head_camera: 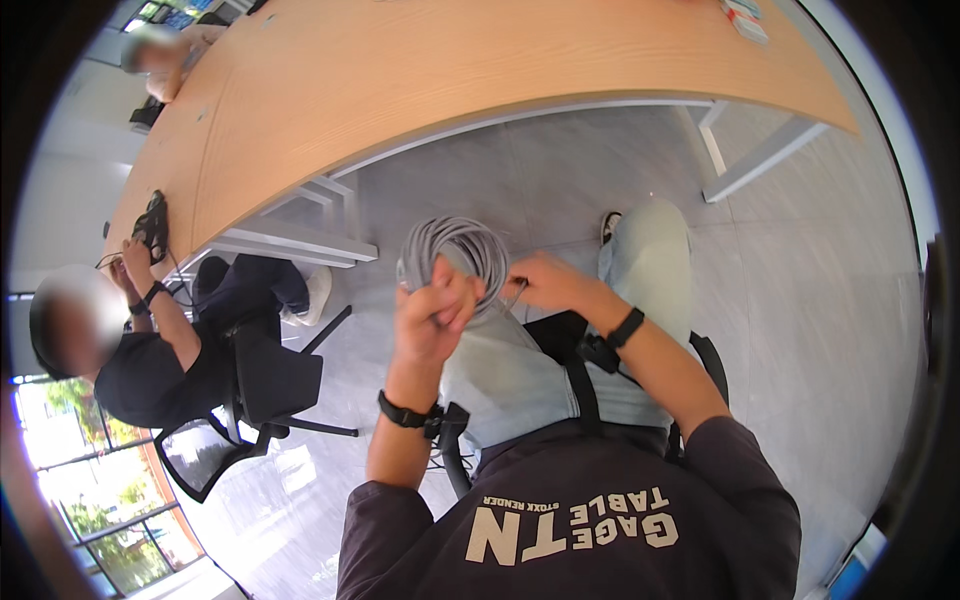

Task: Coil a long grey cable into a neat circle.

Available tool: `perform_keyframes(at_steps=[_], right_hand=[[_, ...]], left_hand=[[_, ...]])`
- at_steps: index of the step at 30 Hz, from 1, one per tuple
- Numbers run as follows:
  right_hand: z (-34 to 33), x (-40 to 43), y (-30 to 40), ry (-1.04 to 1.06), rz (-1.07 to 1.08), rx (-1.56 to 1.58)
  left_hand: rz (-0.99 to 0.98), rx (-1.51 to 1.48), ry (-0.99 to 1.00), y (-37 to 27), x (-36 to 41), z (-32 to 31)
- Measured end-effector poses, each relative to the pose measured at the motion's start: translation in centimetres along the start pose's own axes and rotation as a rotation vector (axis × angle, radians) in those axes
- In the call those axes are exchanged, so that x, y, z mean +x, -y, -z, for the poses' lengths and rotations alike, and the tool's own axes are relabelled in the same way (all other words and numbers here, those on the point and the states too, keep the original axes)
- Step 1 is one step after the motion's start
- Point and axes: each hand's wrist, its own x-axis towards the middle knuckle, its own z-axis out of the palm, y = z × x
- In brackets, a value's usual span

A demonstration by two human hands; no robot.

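Observation:
A round coil of grey cable (pixel 480 244) is held up over my lap, with my left hand (pixel 439 304) closed around its lower left side. At the coil's right edge is my right hand (pixel 551 281), its fingers bent around a thin end of cable with a small dark part by the fingertips. The right fingers are slightly blurred. Each wrist wears a black strap with a small device. Beneath the coil are my legs in light jeans (pixel 510 367).
A long wooden table (pixel 450 67) with white metal legs stands ahead. A seated co-worker (pixel 150 367) on a black chair at left handles a dark item on the table; another person (pixel 165 64) sits farther off. A small packet (pixel 746 22) lies at the far right.

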Motion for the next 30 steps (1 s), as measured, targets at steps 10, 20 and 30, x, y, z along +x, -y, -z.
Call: perform_keyframes(at_steps=[10,20,30], right_hand=[[7.0,2.5,4.2,-0.167,-0.284,-0.228],[4.2,-0.6,12.9,0.076,-0.189,0.398],[0.5,-2.4,15.3,-0.118,0.0,-0.034]], left_hand=[[0.353,1.689,0.548,-1.3,-0.1,2.0],[0.234,0.967,0.08,-1.0,2.5,3.0],[0.009,0.729,0.097,0.6,3.0,5.4]])
